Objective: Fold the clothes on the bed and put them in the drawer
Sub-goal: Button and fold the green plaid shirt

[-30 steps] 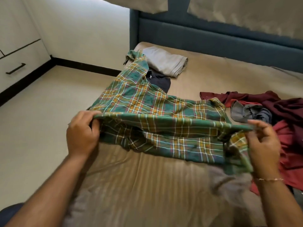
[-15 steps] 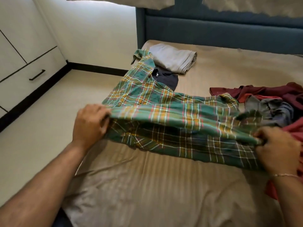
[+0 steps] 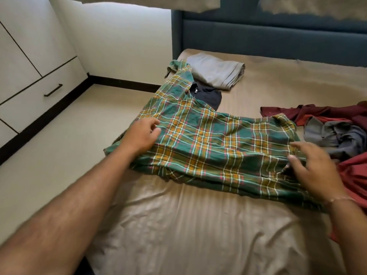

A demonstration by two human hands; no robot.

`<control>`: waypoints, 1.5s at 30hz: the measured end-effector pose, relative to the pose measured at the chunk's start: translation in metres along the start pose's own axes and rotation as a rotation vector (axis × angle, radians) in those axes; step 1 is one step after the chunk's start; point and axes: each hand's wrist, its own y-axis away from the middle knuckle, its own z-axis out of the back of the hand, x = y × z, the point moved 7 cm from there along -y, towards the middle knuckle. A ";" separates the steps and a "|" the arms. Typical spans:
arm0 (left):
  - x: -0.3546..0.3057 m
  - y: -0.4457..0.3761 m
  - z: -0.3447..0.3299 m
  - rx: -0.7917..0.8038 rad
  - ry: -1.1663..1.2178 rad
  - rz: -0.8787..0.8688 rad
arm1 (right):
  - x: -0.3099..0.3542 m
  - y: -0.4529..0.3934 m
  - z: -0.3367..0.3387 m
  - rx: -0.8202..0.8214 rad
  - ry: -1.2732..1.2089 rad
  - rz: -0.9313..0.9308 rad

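Note:
A green and yellow plaid shirt [image 3: 208,143] lies folded over on the beige bed [image 3: 198,225], one sleeve reaching toward the headboard. My left hand [image 3: 142,133] rests on the shirt's left edge, fingers loosely curled and holding nothing. My right hand [image 3: 315,167] lies flat on the shirt's right end with fingers spread. A folded grey garment [image 3: 216,71] and a dark garment [image 3: 208,96] sit beyond the shirt. The white drawer [image 3: 39,96] with a black handle is at the left and closed.
A heap of maroon, red and grey clothes [image 3: 335,133] lies at the right side of the bed. A blue headboard [image 3: 268,36] stands behind. Pale floor [image 3: 59,155] runs between the bed and the white cabinets.
Both hands carried the shirt's near edge forward, laid it down over the rest of the shirt, and let go. They now rest on top of the fabric.

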 end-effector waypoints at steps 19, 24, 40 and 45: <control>-0.001 0.078 -0.039 -0.027 -0.153 -0.677 | 0.006 0.038 -0.041 0.424 0.152 0.306; 0.015 0.055 -0.036 0.066 0.012 -0.367 | -0.003 0.029 -0.022 0.362 0.024 0.148; 0.002 -0.031 -0.023 0.111 -0.271 -0.112 | -0.002 -0.060 -0.015 0.282 0.089 0.009; -0.004 -0.017 -0.041 0.028 -0.496 -0.120 | 0.006 -0.042 -0.036 0.144 0.402 0.079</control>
